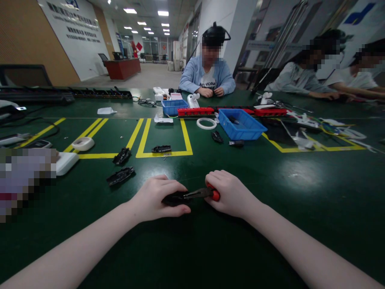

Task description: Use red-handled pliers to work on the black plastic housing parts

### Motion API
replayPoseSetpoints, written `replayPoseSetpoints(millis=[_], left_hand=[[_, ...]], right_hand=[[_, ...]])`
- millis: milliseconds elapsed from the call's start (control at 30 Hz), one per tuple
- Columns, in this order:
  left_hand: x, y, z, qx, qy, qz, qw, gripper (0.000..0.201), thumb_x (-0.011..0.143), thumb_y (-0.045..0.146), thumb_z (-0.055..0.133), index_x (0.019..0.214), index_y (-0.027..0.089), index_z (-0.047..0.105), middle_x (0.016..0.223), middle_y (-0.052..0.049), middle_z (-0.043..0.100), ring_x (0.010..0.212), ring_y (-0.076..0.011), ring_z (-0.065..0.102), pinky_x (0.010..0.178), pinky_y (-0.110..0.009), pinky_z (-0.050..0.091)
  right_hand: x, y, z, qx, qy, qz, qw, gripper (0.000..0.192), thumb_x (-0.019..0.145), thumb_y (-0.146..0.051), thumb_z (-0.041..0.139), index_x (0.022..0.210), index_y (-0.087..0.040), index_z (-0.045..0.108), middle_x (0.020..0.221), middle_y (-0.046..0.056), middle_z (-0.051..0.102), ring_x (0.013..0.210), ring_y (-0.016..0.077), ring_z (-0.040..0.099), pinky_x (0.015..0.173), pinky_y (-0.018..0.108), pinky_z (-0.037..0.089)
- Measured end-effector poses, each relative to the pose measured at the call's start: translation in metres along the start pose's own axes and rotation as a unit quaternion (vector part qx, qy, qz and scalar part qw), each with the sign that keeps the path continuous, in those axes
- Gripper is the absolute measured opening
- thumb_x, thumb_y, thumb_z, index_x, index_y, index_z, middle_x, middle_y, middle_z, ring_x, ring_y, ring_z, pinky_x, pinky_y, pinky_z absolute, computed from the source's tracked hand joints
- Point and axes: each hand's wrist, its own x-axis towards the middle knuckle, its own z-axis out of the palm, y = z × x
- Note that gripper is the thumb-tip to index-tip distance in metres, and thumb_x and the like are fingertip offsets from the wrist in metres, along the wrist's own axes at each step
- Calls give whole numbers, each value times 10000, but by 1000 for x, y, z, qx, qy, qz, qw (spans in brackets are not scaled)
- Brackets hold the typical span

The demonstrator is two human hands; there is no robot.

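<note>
My left hand is closed round a black plastic part, thumb below and fingers above it. My right hand grips needle-nose pliers by their red handles. The dark jaws point left and meet the right end of the black part; whether they pinch anything there is too small to tell. Similar black plastic pieces lie further off on the green table: one piece and another to the left, and a third black piece by the yellow tape.
A blue bin stands beyond my right hand, with a white ring beside it. A smaller blue bin and a red strip lie further back. A tape roll sits left. A person sits opposite; others sit right.
</note>
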Motion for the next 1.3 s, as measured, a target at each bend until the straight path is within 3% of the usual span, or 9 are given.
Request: replayPoseSetpoints(millis=[500, 733, 967, 1167, 1300], left_hand=[[-2, 1, 2, 6, 2, 28, 1000, 378, 946, 514, 525, 1072, 173, 628, 865, -21, 698, 720, -150, 632, 680, -292, 418], [-1, 1, 1, 1, 9, -25, 1000, 352, 932, 496, 556, 1085, 186, 620, 886, -22, 695, 752, -165, 637, 703, -292, 437], [2, 1, 0, -2, -12, -51, 999, 347, 914, 492, 591, 1096, 197, 613, 931, -11, 697, 793, -171, 649, 722, -295, 439], [6, 3, 2, 48, -79, -19, 996, 319, 894, 489, 621, 1018, 196, 641, 872, 1, 697, 711, -156, 620, 681, -292, 400], [6, 3, 1, 46, -67, -38, 996, 300, 914, 478, 598, 996, 193, 636, 835, 3, 667, 723, -155, 600, 689, -292, 397]], right_hand=[[2, 7, -4, -28, 8, -34, 999, 182, 709, -199, 660, 748, -210, 483, 756, 18, 597, 701, 179, 516, 676, 317, 382], [-1, -1, -4, -37, 23, 12, 999, 170, 740, -187, 677, 758, -199, 509, 775, 30, 613, 703, 184, 535, 667, 317, 394], [-2, -5, -5, -37, 20, 32, 999, 155, 748, -180, 683, 761, -194, 528, 780, 39, 623, 703, 191, 550, 662, 321, 399], [-2, -12, 0, -26, -1, 18, 999, 166, 746, -236, 692, 778, -204, 533, 802, 28, 637, 713, 182, 557, 675, 317, 415], [-2, -9, 0, -33, -2, 26, 999, 147, 772, -260, 673, 809, -204, 541, 838, 33, 644, 754, 188, 572, 701, 327, 426]])
